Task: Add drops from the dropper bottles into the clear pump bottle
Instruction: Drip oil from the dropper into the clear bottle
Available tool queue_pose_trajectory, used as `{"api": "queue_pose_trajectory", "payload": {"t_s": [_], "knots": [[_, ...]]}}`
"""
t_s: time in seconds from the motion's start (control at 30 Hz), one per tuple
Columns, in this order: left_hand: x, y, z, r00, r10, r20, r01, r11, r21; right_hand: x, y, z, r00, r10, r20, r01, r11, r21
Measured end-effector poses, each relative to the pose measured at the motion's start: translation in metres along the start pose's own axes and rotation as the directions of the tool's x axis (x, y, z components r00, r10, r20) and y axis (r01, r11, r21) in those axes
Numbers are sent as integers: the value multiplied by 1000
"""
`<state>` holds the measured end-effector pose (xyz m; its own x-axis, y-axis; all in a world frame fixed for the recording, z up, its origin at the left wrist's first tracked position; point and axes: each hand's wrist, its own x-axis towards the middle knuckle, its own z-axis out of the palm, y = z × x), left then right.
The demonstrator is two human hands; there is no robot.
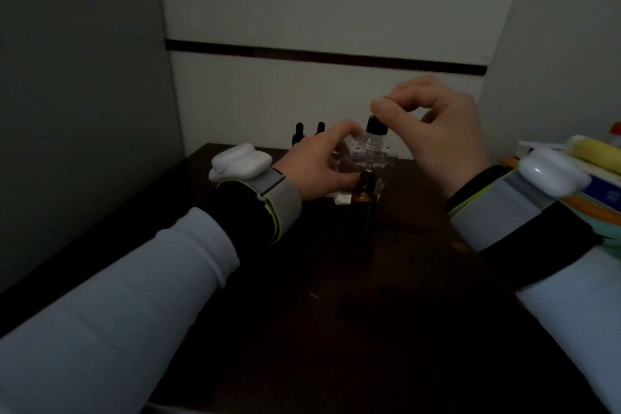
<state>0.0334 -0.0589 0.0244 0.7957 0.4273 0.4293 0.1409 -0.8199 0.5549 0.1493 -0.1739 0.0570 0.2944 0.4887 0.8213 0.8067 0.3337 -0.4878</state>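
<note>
The clear pump bottle stands at the back middle of the dark table. My left hand grips its left side. My right hand pinches the top of a black dropper between thumb and forefinger, right over the clear bottle's neck. The dropper's tube is hard to make out. An amber dropper bottle stands uncapped just in front of the clear bottle, close to my left thumb. Two more dropper bottles with black tops stand behind my left hand, mostly hidden.
A pile of coloured things, yellow, white and orange, sits at the table's right edge beside my right wrist. Walls close in the table at the left, back and right. Both wrists carry white devices on grey bands.
</note>
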Motion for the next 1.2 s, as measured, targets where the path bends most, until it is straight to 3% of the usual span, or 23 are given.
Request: {"api": "queue_pose_trajectory", "payload": {"t_s": [0.43, 0.67, 0.77, 0.93, 1.2], "knots": [[1, -2, 0, 1000, 0, 2, 0, 1000, 0, -1, 0, 1, 1000, 18, 21, -18, 1000, 7], [1, -3, 1, 1000, 6, -4, -6, 1000, 3, 5, -5, -5, 962, -37, -272, 60, 995, 78], [0, -2, 0, 1000, 10, 5, -10, 1000, 1, 6, -2, -5, 945, -51, -322, 80, 994, 78], [0, -1, -1, 1000, 4, 6, -4, 1000, 1, 5, 3, -2, 953, -53, -298, 76, 995, 67], [-1, 1, -1, 1000, -2, 12, 2, 1000, 4, -2, 13, 7, 994, -30, -102, 27, 999, -25]]}}
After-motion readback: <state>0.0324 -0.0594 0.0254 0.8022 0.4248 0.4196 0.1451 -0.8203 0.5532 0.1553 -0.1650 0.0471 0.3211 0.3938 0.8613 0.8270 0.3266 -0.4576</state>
